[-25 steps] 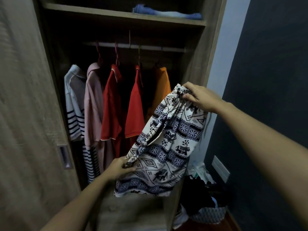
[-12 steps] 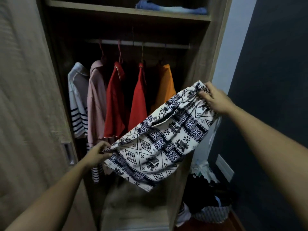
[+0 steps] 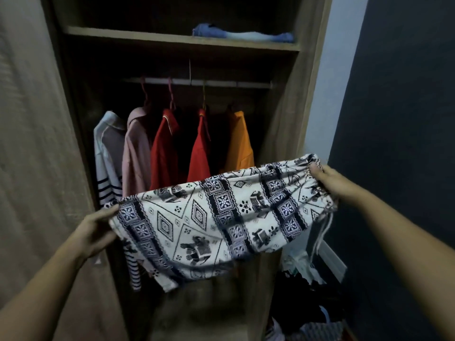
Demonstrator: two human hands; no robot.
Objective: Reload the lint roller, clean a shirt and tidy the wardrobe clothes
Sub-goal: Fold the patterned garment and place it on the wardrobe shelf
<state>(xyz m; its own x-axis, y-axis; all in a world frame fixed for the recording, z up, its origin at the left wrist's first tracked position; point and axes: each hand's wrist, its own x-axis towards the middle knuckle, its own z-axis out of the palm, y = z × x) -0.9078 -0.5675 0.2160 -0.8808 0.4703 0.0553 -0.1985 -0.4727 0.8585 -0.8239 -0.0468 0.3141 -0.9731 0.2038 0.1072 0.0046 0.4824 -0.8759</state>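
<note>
Fingers of my left hand point(image 3: 94, 232) pinch the hem of the patterned shorts point(image 3: 216, 222); my right hand point(image 3: 327, 180) is clamped on the gathered waistband. The shorts now hang stretched flat between both hands in front of the wardrobe point(image 3: 290, 134), below the hanging shirts point(image 3: 167, 148). A second ago they dangled from my right hand, bunched. I judge they are spread ready for folding.

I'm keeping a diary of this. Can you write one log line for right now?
stage: tidying | left hand: grip on patterned shorts | right hand: grip on waistband | shorts: spread flat before wardrobe
</note>
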